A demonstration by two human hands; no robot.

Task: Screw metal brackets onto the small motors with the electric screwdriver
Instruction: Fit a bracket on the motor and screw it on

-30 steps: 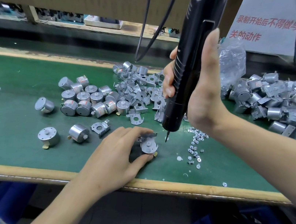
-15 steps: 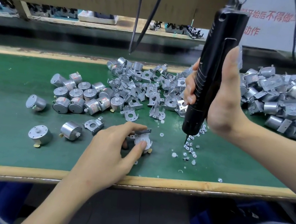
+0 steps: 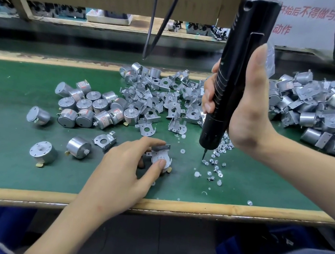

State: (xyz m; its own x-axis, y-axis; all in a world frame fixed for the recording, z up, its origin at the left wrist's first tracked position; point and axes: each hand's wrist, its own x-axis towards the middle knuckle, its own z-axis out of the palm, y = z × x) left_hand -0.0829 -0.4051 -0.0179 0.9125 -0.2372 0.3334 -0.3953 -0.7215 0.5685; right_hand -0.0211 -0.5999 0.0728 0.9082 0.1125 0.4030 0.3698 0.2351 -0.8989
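— What does the left grip [image 3: 126,164] hold?
— It pinches a bracketed motor [image 3: 160,157] standing on the worktop [image 3: 5,157].
— And the right grip [image 3: 249,108]?
— It is clenched round the upright electric screwdriver [image 3: 235,71], whose bit is down at the loose screws [image 3: 215,164] right of the left grip.
— Any containers?
— A clear plastic bag [image 3: 270,59] behind the right grip; I cannot tell its contents.
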